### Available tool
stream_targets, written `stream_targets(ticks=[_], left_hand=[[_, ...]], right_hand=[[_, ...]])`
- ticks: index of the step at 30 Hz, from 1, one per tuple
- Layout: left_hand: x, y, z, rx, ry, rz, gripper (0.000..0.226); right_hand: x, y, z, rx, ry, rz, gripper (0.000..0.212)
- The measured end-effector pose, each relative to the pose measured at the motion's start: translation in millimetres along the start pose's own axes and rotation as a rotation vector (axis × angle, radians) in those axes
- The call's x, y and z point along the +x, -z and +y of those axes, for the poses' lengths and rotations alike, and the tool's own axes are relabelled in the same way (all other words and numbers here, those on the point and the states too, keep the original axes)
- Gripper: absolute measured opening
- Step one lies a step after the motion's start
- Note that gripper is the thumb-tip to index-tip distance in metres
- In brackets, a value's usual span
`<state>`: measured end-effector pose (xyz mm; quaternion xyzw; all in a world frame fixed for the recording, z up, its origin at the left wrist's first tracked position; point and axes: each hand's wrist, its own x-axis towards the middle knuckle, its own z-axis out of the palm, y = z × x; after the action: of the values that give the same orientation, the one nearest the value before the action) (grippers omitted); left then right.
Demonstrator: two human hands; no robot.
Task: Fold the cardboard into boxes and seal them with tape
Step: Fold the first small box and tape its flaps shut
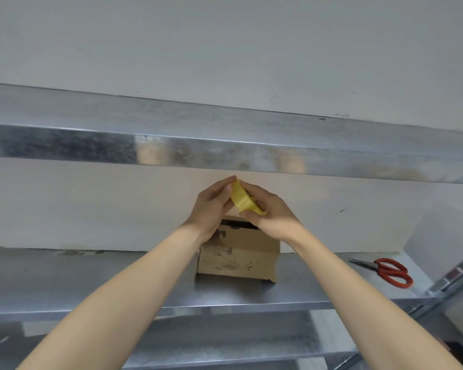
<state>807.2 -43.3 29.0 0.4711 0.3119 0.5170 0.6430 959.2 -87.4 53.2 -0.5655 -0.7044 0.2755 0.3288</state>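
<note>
i hold the yellow tape [242,200] up in front of me between both hands, above the cardboard box [238,259]. my left hand [211,206] closes on its upper left side, fingertips meeting at the top edge, wrist bent so the palm faces right. my right hand [269,209] closes on the lower right side, thumb pressed under the bottom corner, fingers curled over the back. both forearms reach forward and inward from the bottom corners, bare to the edge of view

the tape shows as a bright yellow ribbed band, curved, seen edge-on; its long axis runs on a slant from upper left near my left fingertips down to lower right at my right thumb. i cannot tell whether a strip has been pulled loose

the box stands on the metal shelf [91,284] just below my wrists, brown and scuffed with dark marks, its top flaps partly open with a dark gap, its wide face toward me. red-handled scissors [385,271] lie on the same shelf well to the right, blades pointing left. another metal shelf [225,145] crosses above my hands, with a pale wall [91,204] behind
</note>
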Motion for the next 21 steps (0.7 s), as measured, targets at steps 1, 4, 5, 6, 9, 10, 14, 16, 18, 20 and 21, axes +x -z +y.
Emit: stream_targets(ticks=[1, 4, 5, 6, 9, 10, 14, 16, 18, 20, 21], left_hand=[[0.2, 0.3, -1.2, 0.056, -0.002, 0.011, 0.028], [0.3, 1.9, -5.0, 0.336, -0.054, 0.045, 0.031], [-0.3, 2.8, -5.6, 0.422, -0.074, 0.047, 0.035], [-1.9, 3.6, -5.8, 0.492, -0.098, 0.047, 0.041], [-7.2, 5.3, -7.9, 0.561, -0.189, 0.047, 0.054], [-7.6, 5.9, -9.0, 0.549, -0.217, 0.056, 0.051], [-6.7, 8.4, -12.8, 0.529, -0.307, 0.098, 0.02], [-6.7, 9.7, -13.7, 0.594, -0.342, 0.107, 0.012], [-7.0, 10.9, -14.3, 0.662, -0.374, 0.111, 0.013], [-6.0, 12.6, -14.8, 0.678, -0.377, 0.116, 0.013], [-5.0, 13.8, -14.3, 0.684, -0.373, 0.114, 0.013]], right_hand=[[-0.7, -0.4, -0.8, -0.031, -0.004, 0.008, 0.058], [-1.4, -5.5, -1.4, -0.071, -0.003, 0.061, 0.056], [-1.3, -7.3, -1.6, -0.066, -0.004, 0.083, 0.055], [-0.8, -8.3, -2.3, -0.062, -0.004, 0.106, 0.055], [1.5, -9.5, -4.7, -0.056, -0.038, 0.134, 0.058], [2.2, -10.3, -5.2, -0.062, -0.044, 0.134, 0.058], [2.6, -15.6, -9.0, -0.07, -0.032, 0.163, 0.054], [3.5, -17.2, -9.5, -0.095, -0.027, 0.164, 0.053], [4.2, -17.5, -8.1, -0.139, -0.02, 0.158, 0.054], [4.1, -17.4, -5.7, -0.174, -0.018, 0.156, 0.054], [3.5, -17.7, -4.4, -0.19, -0.022, 0.151, 0.055]])
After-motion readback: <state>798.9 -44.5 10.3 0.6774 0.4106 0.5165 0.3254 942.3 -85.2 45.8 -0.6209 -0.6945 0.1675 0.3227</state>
